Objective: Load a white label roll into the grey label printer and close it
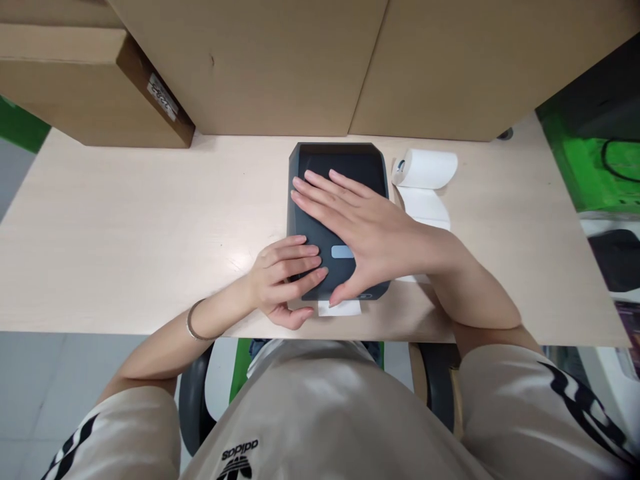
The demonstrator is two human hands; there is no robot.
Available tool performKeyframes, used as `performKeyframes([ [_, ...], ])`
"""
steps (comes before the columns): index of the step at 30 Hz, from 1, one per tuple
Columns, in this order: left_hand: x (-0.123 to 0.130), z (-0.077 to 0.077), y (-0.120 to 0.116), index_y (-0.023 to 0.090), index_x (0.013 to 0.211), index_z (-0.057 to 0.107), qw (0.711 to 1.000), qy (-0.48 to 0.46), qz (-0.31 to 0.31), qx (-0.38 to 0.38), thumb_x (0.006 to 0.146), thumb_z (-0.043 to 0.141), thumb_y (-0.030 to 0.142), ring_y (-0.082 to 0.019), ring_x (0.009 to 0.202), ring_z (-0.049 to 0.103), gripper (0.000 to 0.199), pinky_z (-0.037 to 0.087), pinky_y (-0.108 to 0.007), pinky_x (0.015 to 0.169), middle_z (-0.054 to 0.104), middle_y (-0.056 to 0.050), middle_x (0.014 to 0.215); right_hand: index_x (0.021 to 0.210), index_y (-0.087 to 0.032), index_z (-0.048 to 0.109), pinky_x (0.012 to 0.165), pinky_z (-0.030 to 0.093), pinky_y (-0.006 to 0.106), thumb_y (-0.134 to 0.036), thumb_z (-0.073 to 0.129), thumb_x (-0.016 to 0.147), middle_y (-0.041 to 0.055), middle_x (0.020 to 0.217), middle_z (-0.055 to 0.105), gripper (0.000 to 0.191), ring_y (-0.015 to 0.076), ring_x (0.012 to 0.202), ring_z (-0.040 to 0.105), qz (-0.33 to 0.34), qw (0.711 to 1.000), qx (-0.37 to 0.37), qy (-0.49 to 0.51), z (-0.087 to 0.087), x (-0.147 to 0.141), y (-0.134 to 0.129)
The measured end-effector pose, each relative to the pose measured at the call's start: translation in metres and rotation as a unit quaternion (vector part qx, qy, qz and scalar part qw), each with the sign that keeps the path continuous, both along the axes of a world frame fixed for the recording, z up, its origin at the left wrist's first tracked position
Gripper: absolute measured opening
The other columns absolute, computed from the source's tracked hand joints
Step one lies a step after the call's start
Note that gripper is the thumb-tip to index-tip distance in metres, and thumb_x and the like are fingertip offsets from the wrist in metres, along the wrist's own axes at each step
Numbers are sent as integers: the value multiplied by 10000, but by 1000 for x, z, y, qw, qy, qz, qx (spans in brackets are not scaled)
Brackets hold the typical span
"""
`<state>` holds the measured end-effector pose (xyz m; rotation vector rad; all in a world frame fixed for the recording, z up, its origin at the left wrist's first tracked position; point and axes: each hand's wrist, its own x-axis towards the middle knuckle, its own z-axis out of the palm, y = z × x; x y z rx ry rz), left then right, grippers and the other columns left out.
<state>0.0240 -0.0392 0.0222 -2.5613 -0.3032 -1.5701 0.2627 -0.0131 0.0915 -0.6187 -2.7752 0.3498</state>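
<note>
A dark grey label printer (345,167) stands on the table close in front of me, its lid down. Across the top of it lies my right hand (355,227), open and flat, with the fingers pointing to the upper left. My left hand (285,277) rests on the printer's left front edge, fingers stretched out and apart, thumb low beside it. Between the hands shows a light blue strip (342,252) on the lid. From under the printer's front edge sticks out a short piece of white label paper (340,309).
Right of the printer a partly unrolled white paper roll (431,168) lies on the pale wooden table (125,233). Large cardboard boxes (280,67) line the back, with a smaller cardboard box (75,93) at the left. A green bin (575,167) is off the table's right edge.
</note>
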Motion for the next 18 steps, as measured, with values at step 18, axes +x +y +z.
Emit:
performKeyframes([
  [18,16,14,-11,117,1613,480,997,43,37,-49,916,565,494,-238,942,719,797,629,-376,841,845,-57,1124,1771,-166,58,1393,21,616,-830,696,861,176,1837,115,1295,389,1714,67,39,998,-55,-22,12,9,-3],
])
